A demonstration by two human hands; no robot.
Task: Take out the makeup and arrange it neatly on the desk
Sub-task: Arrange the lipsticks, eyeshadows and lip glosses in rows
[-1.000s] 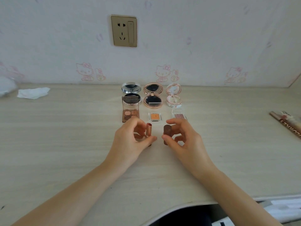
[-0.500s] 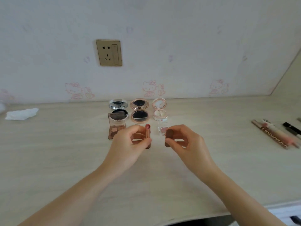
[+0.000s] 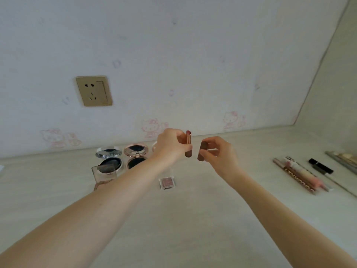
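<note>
My left hand [image 3: 170, 147] holds an uncapped lipstick [image 3: 188, 143] upright in the air above the desk. Just to its right, my right hand [image 3: 218, 154] pinches the brown lipstick cap [image 3: 202, 151], a small gap apart from the tube. Behind my left forearm stand a silver open compact [image 3: 109, 158] and a rose-gold open compact [image 3: 136, 155]. A clear eyeshadow palette [image 3: 104, 174] lies in front of them, partly hidden by my arm. A small square eyeshadow pan [image 3: 167, 182] lies on the desk [image 3: 193, 219] below my hands.
At the right of the desk lie several long makeup tubes [image 3: 299, 177], a black tube [image 3: 320, 166] and the edge of a flat palette [image 3: 343, 160]. A wall socket [image 3: 94, 91] sits on the wall behind.
Both hands have lifted off the desk with the lipstick and its cap and shifted right. The view has tilted up and turned right, bringing more tubes into sight.
</note>
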